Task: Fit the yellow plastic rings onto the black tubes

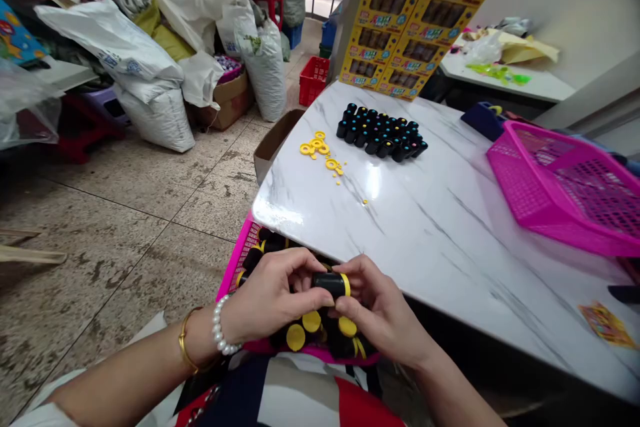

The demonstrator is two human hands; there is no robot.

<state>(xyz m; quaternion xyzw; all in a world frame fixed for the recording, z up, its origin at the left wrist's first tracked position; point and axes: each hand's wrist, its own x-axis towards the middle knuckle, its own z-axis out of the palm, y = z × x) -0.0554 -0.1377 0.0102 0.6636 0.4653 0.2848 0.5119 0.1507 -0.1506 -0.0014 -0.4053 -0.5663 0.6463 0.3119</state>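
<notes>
Between my two hands lies a small black cylinder with a yellow rim (330, 284), held sideways above a basket. My left hand (277, 290) grips its black end with thumb and fingers. At the yellow end, the fingers of my right hand (377, 307) are closed around the rim. Below, a pink basket (231, 267) on my lap holds several more black cylinders with yellow caps (295, 337). My hands cover part of the basket's contents.
On the marble-patterned table (425, 227) stand a cluster of black cylinders (380, 132) and loose yellow rings (317, 145). Stacked yellow boxes (385, 37) rise at the back. A pink basket (565, 180) sits at right, a cardboard box (275, 140) beside the table's left edge.
</notes>
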